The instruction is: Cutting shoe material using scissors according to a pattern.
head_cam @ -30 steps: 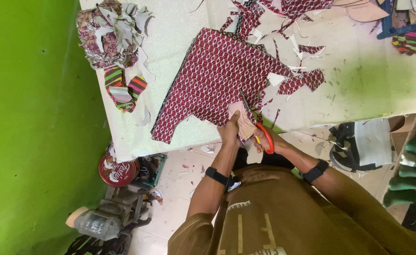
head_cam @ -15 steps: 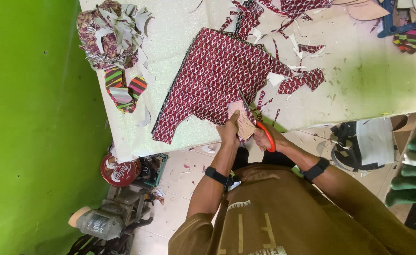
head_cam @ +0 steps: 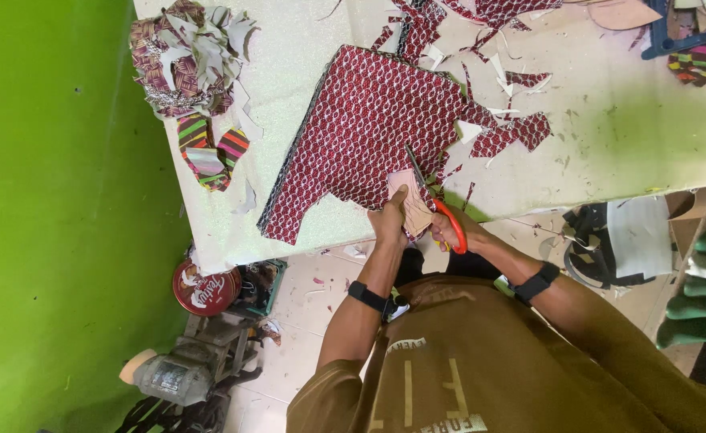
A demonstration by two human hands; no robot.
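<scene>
**Head view: cutting a patterned fabric sheet around a paper template at the near table edge.**

Head view: the left hand (head_cam: 389, 218) is closed on a pale template (head_cam: 411, 210), pressing it against the red patterned fabric (head_cam: 369, 132) where the fabric meets the near edge of the white table (head_cam: 609, 136). The right hand (head_cam: 447, 232) is closed around the orange handles of the scissors (head_cam: 431, 196), whose blades point into the fabric just beside the template. The cut appears to be under way rather than finished: most of the sheet lies whole and flat on the table, while its right side is already ragged, with red offcuts (head_cam: 521, 132) and pale slivers scattered near it. A heap of mixed scraps (head_cam: 188, 52) and a striped piece (head_cam: 208, 148) lie well apart at the left. A round tin (head_cam: 204, 289) sits on the floor below.
</scene>
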